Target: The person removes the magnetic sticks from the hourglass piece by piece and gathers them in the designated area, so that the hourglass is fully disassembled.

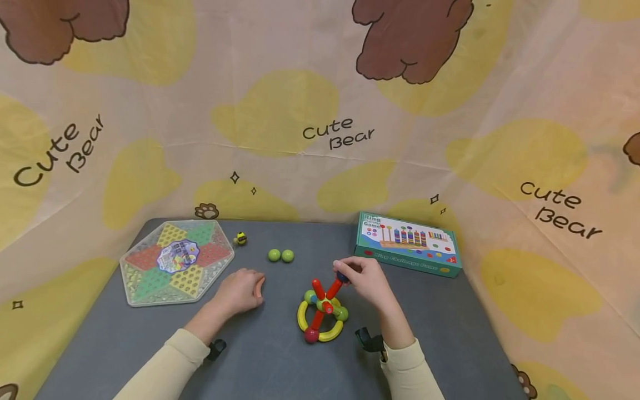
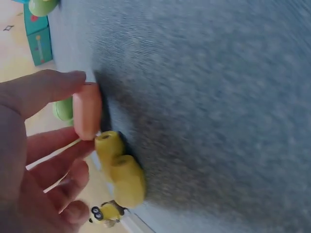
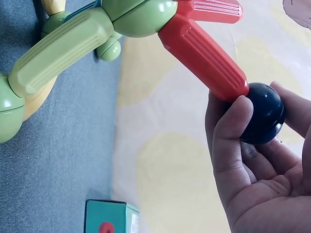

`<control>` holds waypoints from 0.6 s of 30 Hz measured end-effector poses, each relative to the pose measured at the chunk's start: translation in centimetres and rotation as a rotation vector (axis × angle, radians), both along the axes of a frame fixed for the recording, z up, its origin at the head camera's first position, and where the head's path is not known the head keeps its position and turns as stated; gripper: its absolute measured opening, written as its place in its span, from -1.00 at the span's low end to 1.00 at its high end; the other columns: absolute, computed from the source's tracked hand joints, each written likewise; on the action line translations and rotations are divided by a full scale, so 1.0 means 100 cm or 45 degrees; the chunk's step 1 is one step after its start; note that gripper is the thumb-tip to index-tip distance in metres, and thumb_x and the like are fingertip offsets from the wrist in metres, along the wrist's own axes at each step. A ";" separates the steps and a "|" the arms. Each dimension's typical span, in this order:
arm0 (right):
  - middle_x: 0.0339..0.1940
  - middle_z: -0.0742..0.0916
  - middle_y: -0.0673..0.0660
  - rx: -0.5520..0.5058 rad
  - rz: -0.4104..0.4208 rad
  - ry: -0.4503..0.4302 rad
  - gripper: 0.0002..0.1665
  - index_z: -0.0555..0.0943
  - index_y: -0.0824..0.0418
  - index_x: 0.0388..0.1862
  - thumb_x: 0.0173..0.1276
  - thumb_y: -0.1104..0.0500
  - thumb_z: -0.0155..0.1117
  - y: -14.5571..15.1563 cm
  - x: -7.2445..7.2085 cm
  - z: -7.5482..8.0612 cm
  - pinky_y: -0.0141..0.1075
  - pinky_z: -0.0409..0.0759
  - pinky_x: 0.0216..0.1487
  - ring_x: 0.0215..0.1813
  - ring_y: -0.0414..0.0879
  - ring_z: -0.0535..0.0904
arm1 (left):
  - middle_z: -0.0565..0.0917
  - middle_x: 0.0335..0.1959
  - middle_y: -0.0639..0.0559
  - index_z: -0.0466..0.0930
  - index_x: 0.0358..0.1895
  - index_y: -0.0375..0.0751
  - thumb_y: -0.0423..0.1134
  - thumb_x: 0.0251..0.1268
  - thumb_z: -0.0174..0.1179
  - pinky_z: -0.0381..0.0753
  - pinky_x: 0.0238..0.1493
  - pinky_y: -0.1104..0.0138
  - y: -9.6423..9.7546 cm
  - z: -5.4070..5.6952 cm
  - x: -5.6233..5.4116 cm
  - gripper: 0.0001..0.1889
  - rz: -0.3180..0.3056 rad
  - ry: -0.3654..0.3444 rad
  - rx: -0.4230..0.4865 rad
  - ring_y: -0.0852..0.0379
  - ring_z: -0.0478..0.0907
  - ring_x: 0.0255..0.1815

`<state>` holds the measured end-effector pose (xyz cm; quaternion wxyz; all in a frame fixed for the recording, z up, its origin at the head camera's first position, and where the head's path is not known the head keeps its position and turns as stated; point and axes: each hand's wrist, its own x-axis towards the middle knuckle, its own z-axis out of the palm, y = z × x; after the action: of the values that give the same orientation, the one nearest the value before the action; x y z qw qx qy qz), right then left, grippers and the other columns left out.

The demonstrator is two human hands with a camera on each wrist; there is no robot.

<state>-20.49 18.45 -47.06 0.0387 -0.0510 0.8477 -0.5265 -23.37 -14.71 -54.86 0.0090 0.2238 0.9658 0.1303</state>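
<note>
My right hand (image 1: 367,280) pinches a dark blue ball (image 3: 265,116) at the end of a red rod (image 3: 204,60). That rod slants up from a green ball (image 3: 141,17) in the middle of a toy built of rods and balls. Curved yellow pieces (image 1: 302,316) and a dark red ball (image 1: 311,335) form part of its round base. Left of the toy, my left hand (image 1: 240,291) holds a short orange rod (image 2: 87,111) between thumb and finger, close over the table. Two yellow pieces (image 2: 127,182) lie beside its fingers, hidden in the head view.
At the back stand two green balls (image 1: 280,255) and a small yellow bee-like figure (image 1: 241,238). A hexagonal star-board game box (image 1: 150,289) lies at the left of the grey table (image 1: 270,355). The green Ring Challenge Game box (image 1: 407,244) sits at the back right.
</note>
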 end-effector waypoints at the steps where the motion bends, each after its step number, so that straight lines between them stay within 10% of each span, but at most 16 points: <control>1: -0.31 0.81 0.03 -0.002 0.001 0.002 -0.68 0.79 0.12 -0.14 0.42 -0.08 0.34 0.000 0.000 0.000 -0.26 0.65 -0.27 -0.36 -0.05 0.65 | 0.74 -0.07 -0.10 0.71 0.03 -0.24 -0.08 -0.08 0.54 0.56 -0.01 -0.01 -0.001 -0.001 0.000 -0.46 0.000 0.031 -0.014 -0.12 0.60 -0.05; 18: -0.29 0.81 0.04 0.001 -0.021 -0.019 -0.64 0.78 0.20 -0.08 0.41 -0.06 0.35 -0.003 0.002 0.002 -0.28 0.65 -0.25 -0.35 -0.05 0.65 | 0.67 0.15 -0.09 0.69 0.14 -0.16 0.04 0.02 0.53 0.21 0.30 -0.28 -0.028 -0.010 -0.002 -0.40 0.032 -0.004 0.121 -0.17 0.45 0.28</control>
<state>-20.30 18.20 -46.83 0.0406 -0.0402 0.8480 -0.5269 -23.57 -17.56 -55.87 -0.0018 0.2115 0.9613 0.1765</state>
